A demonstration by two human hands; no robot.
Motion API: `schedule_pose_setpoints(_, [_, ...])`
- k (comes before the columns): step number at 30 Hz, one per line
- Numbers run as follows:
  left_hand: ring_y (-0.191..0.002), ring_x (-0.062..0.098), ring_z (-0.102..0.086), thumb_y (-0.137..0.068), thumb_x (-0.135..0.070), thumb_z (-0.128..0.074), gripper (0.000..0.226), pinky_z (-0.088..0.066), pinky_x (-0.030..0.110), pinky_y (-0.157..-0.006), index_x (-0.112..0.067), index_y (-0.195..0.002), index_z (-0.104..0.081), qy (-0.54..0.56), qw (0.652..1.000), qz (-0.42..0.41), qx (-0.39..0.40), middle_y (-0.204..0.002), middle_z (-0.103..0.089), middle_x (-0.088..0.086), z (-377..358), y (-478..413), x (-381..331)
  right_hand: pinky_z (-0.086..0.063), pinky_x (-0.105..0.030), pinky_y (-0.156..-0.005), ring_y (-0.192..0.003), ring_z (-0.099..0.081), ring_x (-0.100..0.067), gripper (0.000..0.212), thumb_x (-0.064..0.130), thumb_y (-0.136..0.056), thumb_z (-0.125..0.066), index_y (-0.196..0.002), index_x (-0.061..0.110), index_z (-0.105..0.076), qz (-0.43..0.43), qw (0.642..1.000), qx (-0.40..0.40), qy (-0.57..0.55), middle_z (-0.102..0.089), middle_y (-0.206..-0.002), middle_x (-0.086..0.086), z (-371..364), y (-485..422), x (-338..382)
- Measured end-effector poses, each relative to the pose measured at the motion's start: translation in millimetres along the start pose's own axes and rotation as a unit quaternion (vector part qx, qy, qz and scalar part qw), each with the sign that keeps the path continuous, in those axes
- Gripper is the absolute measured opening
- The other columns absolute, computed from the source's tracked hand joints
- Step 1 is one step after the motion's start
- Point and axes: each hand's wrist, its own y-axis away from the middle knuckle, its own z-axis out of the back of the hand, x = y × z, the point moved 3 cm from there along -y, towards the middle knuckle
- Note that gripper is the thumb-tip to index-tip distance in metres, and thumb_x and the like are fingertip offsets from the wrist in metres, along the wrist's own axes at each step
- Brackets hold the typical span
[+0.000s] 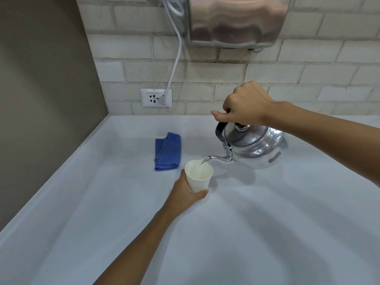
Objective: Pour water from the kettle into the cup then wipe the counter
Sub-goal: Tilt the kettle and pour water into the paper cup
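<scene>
A shiny metal kettle (pixel 255 145) with a black handle hangs tilted to the left above the white counter (pixel 267 223). My right hand (pixel 244 105) is closed around its handle. Water runs from the spout into a white paper cup (pixel 198 177) that stands on the counter just below the spout tip. My left hand (pixel 185 194) wraps the cup's lower left side. A folded blue cloth (pixel 168 151) lies flat on the counter, left of and behind the cup.
A brick-pattern wall runs along the back with a socket plate (pixel 155 98) and a white cable (pixel 174 58) plugged in. A steel hand dryer (pixel 236 19) hangs on the wall above. A brown side wall (pixel 41 99) borders the counter on the left.
</scene>
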Motion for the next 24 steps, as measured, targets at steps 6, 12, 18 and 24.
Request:
schedule_pose_setpoints(6, [-0.107, 0.012, -0.054, -0.062, -0.037, -0.080, 0.082, -0.043, 0.022, -0.084, -0.032, -0.130, -0.035, 0.004, 1.000, -0.001, 0.004, -0.122, -0.055, -0.009, 0.3, 0.4, -0.5, -0.015, -0.026, -0.047, -0.040, -0.016, -0.019, 0.062, 0.043, -0.089, -0.044, -0.040, 0.011, -0.022, 0.005, 1.000, 0.004, 0.004, -0.019, -0.037, -0.003, 0.9, -0.9, -1.3])
schedule_pose_setpoints(12, [-0.107, 0.012, -0.054, -0.061, -0.038, -0.080, 0.082, -0.043, 0.023, -0.084, -0.033, -0.129, -0.034, 0.004, 1.000, 0.001, 0.004, -0.121, -0.055, -0.010, 0.1, 0.5, -0.5, -0.015, -0.025, -0.047, -0.040, -0.016, -0.017, 0.063, 0.044, -0.089, -0.043, -0.039, 0.012, -0.024, 0.012, 1.000, 0.005, 0.008, -0.020, -0.037, -0.002, 2.6, -2.1, -1.9])
schedule_pose_setpoints(18, [-0.106, 0.011, -0.056, -0.059, -0.040, -0.080, 0.082, -0.044, 0.022, -0.082, -0.036, -0.127, -0.035, 0.007, 1.000, 0.005, 0.004, -0.120, -0.057, -0.010, -0.1, 0.8, -0.2, -0.015, -0.024, -0.047, -0.040, -0.017, -0.020, 0.062, 0.044, -0.089, -0.043, -0.040, 0.010, -0.026, 0.015, 1.000, 0.002, 0.014, -0.019, -0.037, -0.003, 4.9, -1.7, -1.6])
schedule_pose_setpoints(24, [-0.105, 0.012, -0.056, -0.060, -0.039, -0.080, 0.080, -0.043, 0.022, -0.081, -0.034, -0.126, -0.036, 0.004, 1.000, 0.007, 0.002, -0.119, -0.057, -0.009, 0.3, 0.2, -0.4, -0.015, -0.024, -0.047, -0.040, -0.018, -0.021, 0.062, 0.043, -0.089, -0.043, -0.040, 0.010, -0.025, 0.020, 1.000, 0.002, 0.016, -0.019, -0.037, -0.003, 6.5, -1.7, -1.9])
